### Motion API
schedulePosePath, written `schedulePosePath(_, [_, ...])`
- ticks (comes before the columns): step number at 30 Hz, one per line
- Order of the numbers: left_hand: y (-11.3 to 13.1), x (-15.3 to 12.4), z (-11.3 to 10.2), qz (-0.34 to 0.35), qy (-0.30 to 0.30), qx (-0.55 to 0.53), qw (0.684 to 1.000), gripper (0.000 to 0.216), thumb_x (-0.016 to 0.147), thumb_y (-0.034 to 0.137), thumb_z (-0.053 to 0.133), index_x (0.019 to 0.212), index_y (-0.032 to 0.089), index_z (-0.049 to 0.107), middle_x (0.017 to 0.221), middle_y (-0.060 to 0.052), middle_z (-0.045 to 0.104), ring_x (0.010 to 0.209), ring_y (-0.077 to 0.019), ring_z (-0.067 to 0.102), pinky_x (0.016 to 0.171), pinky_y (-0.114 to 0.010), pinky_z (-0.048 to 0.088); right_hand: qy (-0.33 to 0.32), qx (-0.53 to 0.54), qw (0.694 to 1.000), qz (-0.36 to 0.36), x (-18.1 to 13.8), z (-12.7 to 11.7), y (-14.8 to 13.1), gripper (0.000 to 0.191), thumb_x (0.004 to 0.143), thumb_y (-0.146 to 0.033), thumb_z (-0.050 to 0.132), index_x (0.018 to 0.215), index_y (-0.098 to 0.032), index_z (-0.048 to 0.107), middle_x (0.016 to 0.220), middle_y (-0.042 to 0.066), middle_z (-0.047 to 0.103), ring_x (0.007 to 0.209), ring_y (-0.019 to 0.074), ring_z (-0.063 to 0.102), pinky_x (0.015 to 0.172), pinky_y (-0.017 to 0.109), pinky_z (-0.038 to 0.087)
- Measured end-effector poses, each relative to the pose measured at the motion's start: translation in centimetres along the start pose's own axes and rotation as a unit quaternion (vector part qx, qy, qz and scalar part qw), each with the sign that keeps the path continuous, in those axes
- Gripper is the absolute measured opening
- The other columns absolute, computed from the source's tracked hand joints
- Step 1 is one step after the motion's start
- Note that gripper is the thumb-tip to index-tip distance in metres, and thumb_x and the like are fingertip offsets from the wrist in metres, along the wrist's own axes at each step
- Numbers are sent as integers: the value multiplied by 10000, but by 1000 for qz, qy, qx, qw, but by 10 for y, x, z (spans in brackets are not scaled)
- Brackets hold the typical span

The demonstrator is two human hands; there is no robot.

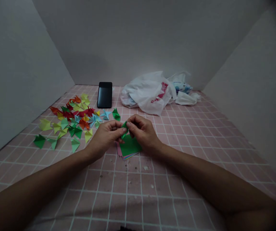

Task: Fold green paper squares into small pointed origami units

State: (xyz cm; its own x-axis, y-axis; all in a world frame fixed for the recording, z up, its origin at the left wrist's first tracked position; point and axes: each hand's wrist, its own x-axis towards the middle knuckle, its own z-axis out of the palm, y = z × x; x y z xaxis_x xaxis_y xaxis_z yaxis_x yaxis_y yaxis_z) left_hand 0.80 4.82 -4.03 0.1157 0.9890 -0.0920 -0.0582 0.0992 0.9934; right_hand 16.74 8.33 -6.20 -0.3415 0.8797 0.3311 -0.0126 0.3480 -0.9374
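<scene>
Left hand (106, 134) and right hand (141, 130) pinch a small green paper piece (125, 127) together above the paper stack (129, 147) — loose fingertip grip could let a crease slip crooked.

Centre frame: left hand (105, 136) and right hand (142, 131) pinch one small green folded paper piece (124, 127) above a stack of coloured paper squares (129, 147). Left: scattered folded paper pieces (73, 120). Upper centre: black smartphone (104, 94), white plastic bag (150, 91). Pink tiled surface (188, 134).

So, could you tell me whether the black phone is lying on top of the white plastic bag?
No, the black phone lies flat on the pink tiled surface, left of the white plastic bag.
</scene>
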Motion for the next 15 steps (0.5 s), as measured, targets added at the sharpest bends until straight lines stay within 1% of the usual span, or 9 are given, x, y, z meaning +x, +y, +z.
schedulePosePath(8, [1, -1, -1, -25, -2, 11, 1000, 258, 685, 329, 806, 783, 142, 656, 693, 38, 618, 516, -64, 560, 492, -191, 479, -10, 35, 999, 14, 0, 1, -3, 143, 866, -302, 610, 790, -187, 573, 683, -26, 510, 627, 111, 468, 552, 239, 365])
schedulePosePath(12, [1, -1, 0, -29, 4, 12, 999, 275, 671, 336, 809, 780, 138, 652, 691, 40, 618, 514, -64, 562, 500, -198, 488, -21, 56, 998, 34, 0, 0, -3, 169, 881, -329, 604, 801, -183, 577, 671, -34, 504, 579, 96, 446, 528, 234, 349])
schedulePosePath(15, [1, -1, 0, -36, 6, 22, 999, 265, 673, 331, 804, 773, 140, 649, 692, 40, 624, 504, -65, 566, 500, -203, 488, -21, 73, 996, 46, 0, 1, -2, 163, 868, -320, 619, 792, -183, 574, 656, -45, 495, 541, 82, 432, 509, 230, 335])
